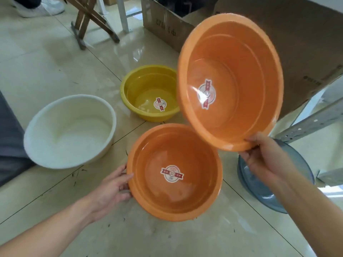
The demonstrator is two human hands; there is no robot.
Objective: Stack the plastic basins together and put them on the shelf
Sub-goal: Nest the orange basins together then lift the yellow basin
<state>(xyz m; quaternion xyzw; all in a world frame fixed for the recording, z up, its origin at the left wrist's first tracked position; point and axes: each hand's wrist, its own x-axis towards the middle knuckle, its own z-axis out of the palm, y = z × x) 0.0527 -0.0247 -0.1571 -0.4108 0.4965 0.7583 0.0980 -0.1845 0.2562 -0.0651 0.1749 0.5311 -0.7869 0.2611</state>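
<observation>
An orange basin [245, 58] hangs tilted in the air, its inside facing me, with my right hand [259, 160] gripping its lower rim. Below it a second orange basin [196, 199] rests on the tiled floor, and my left hand [113, 190] holds its left rim. A yellow basin [133, 89] sits on the floor behind them, partly hidden by the raised one. To the left stands a white basin [68, 130]. A bluish transparent basin [267, 191] lies on the floor at the right, mostly covered by my right arm.
A large cardboard box [306, 43] stands at the back right. A grey metal shelf beam [313, 121] crosses the right edge. A wooden folding stand [89, 19] and a person's shoe [42, 8] are at the top left. Dark cloth [9, 138] lies at the left edge.
</observation>
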